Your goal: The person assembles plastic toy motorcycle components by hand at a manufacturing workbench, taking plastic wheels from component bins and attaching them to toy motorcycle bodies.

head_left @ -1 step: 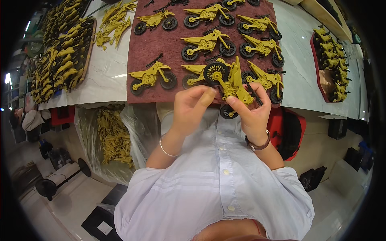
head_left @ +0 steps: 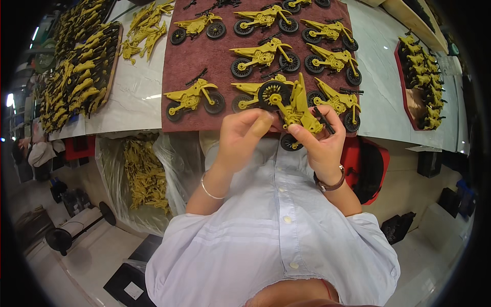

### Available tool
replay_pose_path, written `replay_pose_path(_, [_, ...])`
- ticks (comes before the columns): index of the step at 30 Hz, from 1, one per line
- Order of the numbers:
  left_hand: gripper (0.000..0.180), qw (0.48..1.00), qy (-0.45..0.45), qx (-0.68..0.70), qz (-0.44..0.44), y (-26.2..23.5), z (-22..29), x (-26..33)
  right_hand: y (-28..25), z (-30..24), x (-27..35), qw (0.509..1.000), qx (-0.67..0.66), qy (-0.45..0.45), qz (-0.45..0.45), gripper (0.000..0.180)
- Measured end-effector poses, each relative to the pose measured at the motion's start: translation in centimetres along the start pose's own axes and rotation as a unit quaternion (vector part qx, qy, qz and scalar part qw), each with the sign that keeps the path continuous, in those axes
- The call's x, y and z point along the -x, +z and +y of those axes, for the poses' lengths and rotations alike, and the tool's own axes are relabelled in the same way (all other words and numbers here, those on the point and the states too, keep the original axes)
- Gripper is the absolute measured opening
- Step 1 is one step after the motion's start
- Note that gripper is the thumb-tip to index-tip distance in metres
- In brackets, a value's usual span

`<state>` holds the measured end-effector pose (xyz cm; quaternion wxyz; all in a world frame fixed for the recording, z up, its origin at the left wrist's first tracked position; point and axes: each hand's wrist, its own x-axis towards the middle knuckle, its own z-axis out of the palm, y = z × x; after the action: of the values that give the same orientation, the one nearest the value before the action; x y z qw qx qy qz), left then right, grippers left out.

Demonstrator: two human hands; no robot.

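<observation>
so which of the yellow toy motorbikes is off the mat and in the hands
The motorbike held upright between the left hand and right hand; the others lie flat on the maroon mat.

Both hands, left hand [head_left: 244, 137] and right hand [head_left: 321, 140], grip a yellow toy motorbike [head_left: 291, 108] held upright. Finished bikes [head_left: 262, 55] lie at twelve o'clock on a maroon mat [head_left: 215, 59].
</observation>
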<state>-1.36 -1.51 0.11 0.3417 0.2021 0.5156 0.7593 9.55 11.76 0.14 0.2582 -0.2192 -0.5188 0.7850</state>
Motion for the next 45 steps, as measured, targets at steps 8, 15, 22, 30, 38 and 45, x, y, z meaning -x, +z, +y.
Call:
replay_pose_path(8, [0.041, 0.991, 0.104, -0.074, -0.048, -0.1, 2.6, -1.6, -0.4, -1.0, 0.1, 0.988, 0.121, -0.027, -0.089, 0.034])
replay_pose_path(15, [0.026, 0.993, 0.103, -0.061, -0.013, 0.4, 2.0, -1.0, -0.3, -1.7, 0.0, 0.951, 0.257, -0.133, -0.107, 0.031])
replay_pose_path(22, [0.028, 0.994, 0.072, 0.069, -0.039, -0.5, 1.4, -1.3, 0.7, -2.3, -0.5, 0.994, 0.048, -0.077, -0.057, 0.035])
replay_pose_path(30, [0.036, 0.982, -0.002, -0.165, -0.092, -1.4, 2.5, -1.1, -1.8, -2.2, -1.5, 0.924, 0.287, -0.183, -0.175, 0.043])
replay_pose_path(38, [0.045, 0.982, -0.027, -0.12, -0.144, -0.4, 1.3, -0.4, -1.0, -2.2, -0.6, 0.986, 0.038, -0.032, -0.157, 0.054])
replay_pose_path(45, [0.041, 0.978, 0.064, -0.159, -0.119, 0.1, 1.1, -0.3, -1.0, -2.4, -0.5, 0.983, 0.078, -0.091, -0.141, 0.044])
